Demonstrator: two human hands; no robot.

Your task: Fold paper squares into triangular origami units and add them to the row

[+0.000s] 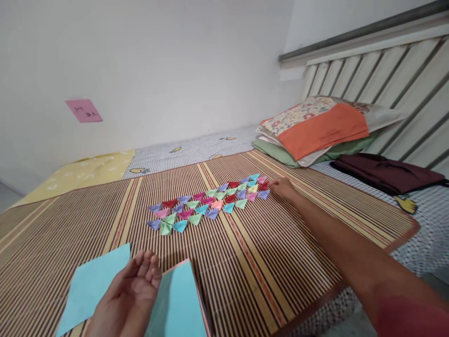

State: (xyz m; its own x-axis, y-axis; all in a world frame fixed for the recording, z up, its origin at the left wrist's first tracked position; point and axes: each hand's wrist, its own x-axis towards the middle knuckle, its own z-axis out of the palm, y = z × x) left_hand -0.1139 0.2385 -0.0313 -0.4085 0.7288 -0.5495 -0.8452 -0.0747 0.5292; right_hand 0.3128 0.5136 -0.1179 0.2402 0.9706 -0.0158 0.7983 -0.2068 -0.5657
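A pale wall [189, 70] (one pink note [83, 111] on it) rises beside a slatted headboard [403, 75].

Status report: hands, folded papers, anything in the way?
Right hand at right end of folded papers, contact unclear. Left hand open, palm up. Blue sheets nearer, not blocking.

Paper stack [185, 299] cropped; note [84, 111] illegible
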